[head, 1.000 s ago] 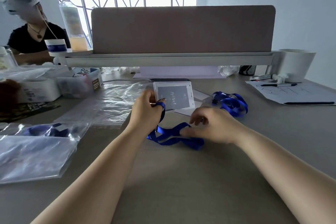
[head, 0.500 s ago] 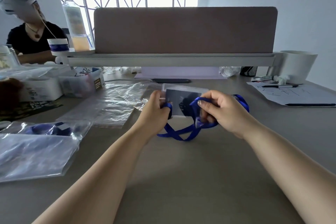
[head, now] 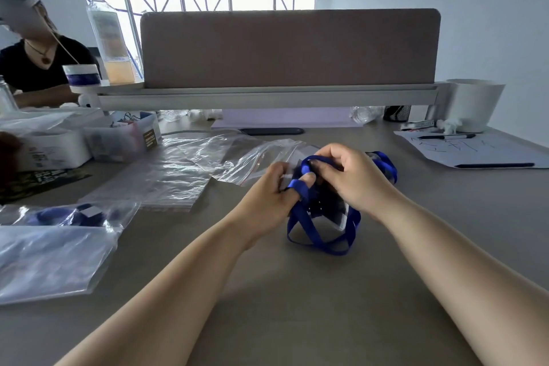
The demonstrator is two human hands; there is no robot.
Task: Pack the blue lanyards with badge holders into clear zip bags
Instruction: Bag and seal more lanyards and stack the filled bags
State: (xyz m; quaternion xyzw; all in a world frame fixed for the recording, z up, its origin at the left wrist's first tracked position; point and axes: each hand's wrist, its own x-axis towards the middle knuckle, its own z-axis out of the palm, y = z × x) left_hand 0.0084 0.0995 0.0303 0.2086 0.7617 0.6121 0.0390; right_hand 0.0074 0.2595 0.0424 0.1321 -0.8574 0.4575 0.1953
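Blue lanyard (head: 322, 242) sits between both our hands, forearms stretched forward over the desk (head: 297, 306). Left hand (head: 267, 196) pinches the strap, one turn looped over its forefinger. Right hand (head: 353, 178) curls over the top of the loops and grips them against the badge holder (head: 337, 215), which hangs tilted beneath. One empty clear zip bag (head: 237, 157) lies just behind, beside a flat pile of bags (head: 166, 184). At left, one packed bag (head: 68, 214) holds a lanyard. A third lanyard (head: 386, 165) lies loose behind the right hand.
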